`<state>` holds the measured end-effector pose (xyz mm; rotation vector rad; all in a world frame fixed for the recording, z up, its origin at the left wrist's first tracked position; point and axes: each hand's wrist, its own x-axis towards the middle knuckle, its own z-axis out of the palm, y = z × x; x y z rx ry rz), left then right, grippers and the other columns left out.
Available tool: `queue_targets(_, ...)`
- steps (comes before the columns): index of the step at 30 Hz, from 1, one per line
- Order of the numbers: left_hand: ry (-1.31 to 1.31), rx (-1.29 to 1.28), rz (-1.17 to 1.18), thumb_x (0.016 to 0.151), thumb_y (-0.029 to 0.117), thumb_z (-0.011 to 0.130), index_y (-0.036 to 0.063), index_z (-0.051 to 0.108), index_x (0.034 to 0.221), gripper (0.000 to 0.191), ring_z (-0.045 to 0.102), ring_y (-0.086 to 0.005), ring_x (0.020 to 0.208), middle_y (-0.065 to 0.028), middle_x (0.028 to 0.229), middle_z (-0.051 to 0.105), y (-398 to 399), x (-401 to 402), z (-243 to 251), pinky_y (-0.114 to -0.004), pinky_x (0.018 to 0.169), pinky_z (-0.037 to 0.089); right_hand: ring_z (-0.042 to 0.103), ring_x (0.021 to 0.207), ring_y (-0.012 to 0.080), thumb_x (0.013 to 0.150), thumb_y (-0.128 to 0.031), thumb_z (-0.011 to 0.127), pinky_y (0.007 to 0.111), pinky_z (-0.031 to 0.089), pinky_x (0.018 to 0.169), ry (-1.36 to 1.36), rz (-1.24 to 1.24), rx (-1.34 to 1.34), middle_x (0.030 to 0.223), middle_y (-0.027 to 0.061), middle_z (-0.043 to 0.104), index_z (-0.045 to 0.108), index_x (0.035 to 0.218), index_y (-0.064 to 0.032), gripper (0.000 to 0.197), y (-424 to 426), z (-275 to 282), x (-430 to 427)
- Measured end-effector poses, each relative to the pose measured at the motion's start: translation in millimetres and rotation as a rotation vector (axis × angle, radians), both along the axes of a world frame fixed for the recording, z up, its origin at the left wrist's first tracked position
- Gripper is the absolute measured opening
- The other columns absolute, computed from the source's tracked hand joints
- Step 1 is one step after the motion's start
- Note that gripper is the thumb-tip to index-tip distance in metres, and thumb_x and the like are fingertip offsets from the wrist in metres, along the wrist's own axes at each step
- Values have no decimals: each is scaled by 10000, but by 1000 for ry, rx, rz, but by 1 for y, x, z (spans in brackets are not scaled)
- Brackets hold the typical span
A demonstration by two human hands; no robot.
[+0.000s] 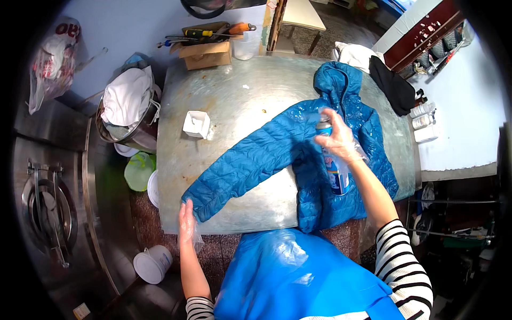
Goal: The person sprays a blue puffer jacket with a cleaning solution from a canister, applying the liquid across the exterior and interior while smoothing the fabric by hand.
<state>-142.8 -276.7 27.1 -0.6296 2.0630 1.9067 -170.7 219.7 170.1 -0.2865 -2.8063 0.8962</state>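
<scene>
A blue quilted hooded jacket (256,152) lies on a metal-topped table (224,88), one sleeve stretched out towards the near left corner. At that sleeve's cuff is my left hand (187,224), in a clear plastic glove, its fingers on the fabric; part of its grip is hidden. Above the jacket's chest my right hand (338,140), also in a clear glove, holds an aerosol can (336,172) with its top pointing away from me. Wet-looking shiny patches show on the jacket's shoulder, front and far sleeve.
A small white square container (197,124) stands on the table's left part. At the back are a cardboard box of screwdrivers (206,54) and a clear plastic tub (246,45). White cloth (354,55) and black cloth (390,86) lie at the right edge. Left of the table stands a metal drum (138,136).
</scene>
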Motion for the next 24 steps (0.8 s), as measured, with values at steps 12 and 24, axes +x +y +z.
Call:
queue_targets(12, -160, 317, 67, 947, 736, 367, 150, 519, 1004, 608, 427, -80, 528, 24, 749, 489, -33, -2, -36, -245, 480, 356, 639, 885, 417, 671, -223, 762, 493, 551, 756, -165, 440, -21, 1054, 172, 547, 491, 1296, -197, 682, -160, 8, 16)
queue_targets(24, -215, 270, -80, 862, 868, 206, 106, 428, 1422, 972, 584, -133, 614, -72, 973, 612, -38, 8, -34, -276, 597, 502, 647, 913, 412, 727, -244, 746, 501, 571, 749, -301, 742, -40, 1059, 181, 526, 469, 1327, -227, 661, -241, 20, 31)
